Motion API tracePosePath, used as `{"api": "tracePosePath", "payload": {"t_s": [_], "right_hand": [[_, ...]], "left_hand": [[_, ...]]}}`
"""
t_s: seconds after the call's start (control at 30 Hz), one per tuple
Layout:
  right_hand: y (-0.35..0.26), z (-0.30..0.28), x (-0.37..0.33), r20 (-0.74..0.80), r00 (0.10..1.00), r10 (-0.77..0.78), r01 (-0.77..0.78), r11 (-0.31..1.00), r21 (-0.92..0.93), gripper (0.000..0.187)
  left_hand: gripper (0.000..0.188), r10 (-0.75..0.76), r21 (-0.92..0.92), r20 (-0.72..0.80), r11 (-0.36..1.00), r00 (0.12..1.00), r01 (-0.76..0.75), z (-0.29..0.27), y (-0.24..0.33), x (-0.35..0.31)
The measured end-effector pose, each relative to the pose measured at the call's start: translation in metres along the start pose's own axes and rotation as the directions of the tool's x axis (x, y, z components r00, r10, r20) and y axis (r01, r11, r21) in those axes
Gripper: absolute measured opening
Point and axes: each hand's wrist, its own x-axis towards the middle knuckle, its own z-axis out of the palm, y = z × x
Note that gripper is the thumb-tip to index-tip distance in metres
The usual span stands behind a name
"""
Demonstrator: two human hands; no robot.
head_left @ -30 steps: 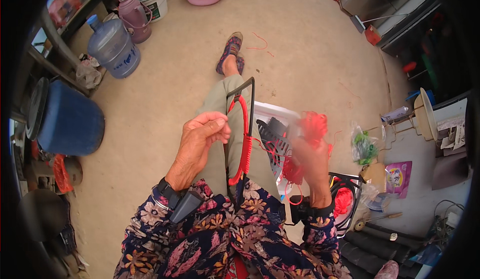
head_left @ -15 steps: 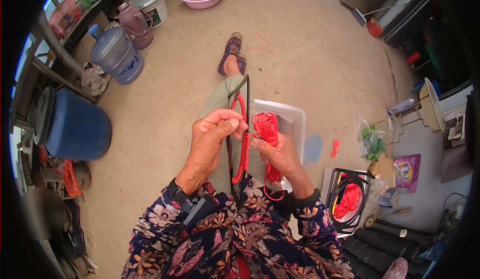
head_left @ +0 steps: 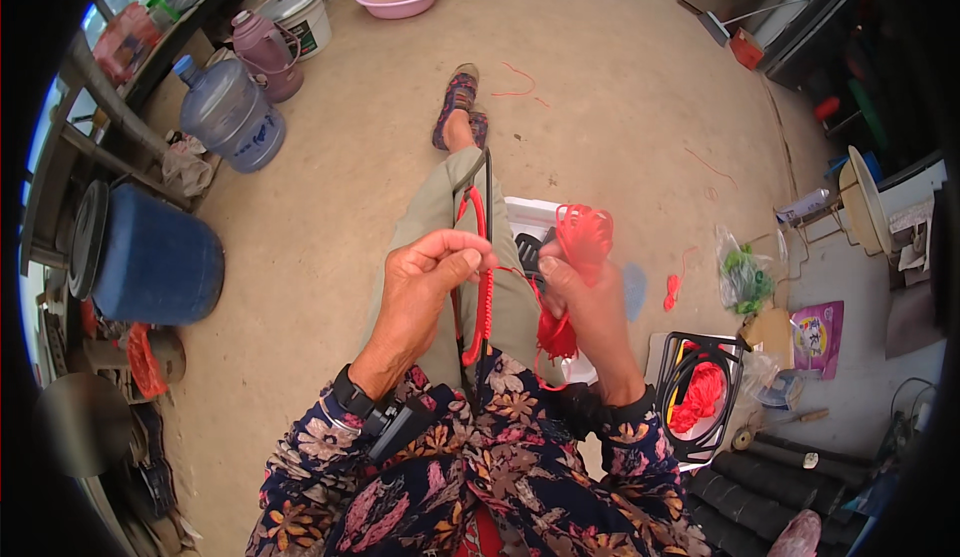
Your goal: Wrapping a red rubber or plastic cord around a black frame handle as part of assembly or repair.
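Note:
A narrow black frame (head_left: 487, 172) stands up from my lap. Red cord (head_left: 484, 312) is coiled tightly round part of its side. My left hand (head_left: 420, 287) is closed on that side, thumb and forefinger pinching at the top of the coils. Off to the right, my right hand (head_left: 592, 307) grips a looped hank of red cord (head_left: 584, 229), blurred by motion. Its loops stick out above the fist and more strands hang below. A thin strand runs from the coils to my right hand. What lies under the left fingertips is hidden.
A white bin (head_left: 535, 212) with black pieces inside stands beyond my right hand. At lower right, black frames (head_left: 690, 447) lie with another red cord hank (head_left: 697, 397). A blue barrel (head_left: 160, 252) and a water jug (head_left: 235, 122) stand left. Cord scraps (head_left: 515, 82) lie on the floor.
My right hand has moved right, away from the frame, with the hank, drawing out the strand between them. More of the bin's contents shows. My left hand stays at the frame.

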Motion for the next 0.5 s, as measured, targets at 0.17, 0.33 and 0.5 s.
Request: {"api": "tracePosePath", "payload": {"t_s": [0.17,0.33,0.5], "right_hand": [[-0.019,0.031,-0.011,0.015,0.973,-0.231,0.23,0.957,-0.176,0.033],[-0.011,0.04,0.001,0.187,0.885,-0.426,0.453,0.882,-0.133,0.05],[-0.019,0.037,-0.007,0.301,0.943,-0.144,0.196,0.969,-0.153,0.058]], "left_hand": [[0.022,0.045,0.119,0.17,0.991,0.984,-0.066,0.009,0.0,-0.011],[0.023,0.196,0.219,0.334,0.935,0.922,-0.278,0.022,0.003,-0.014],[0.038,-0.087,0.352,0.292,0.936,0.953,-0.023,0.016,0.007,-0.018]]}}
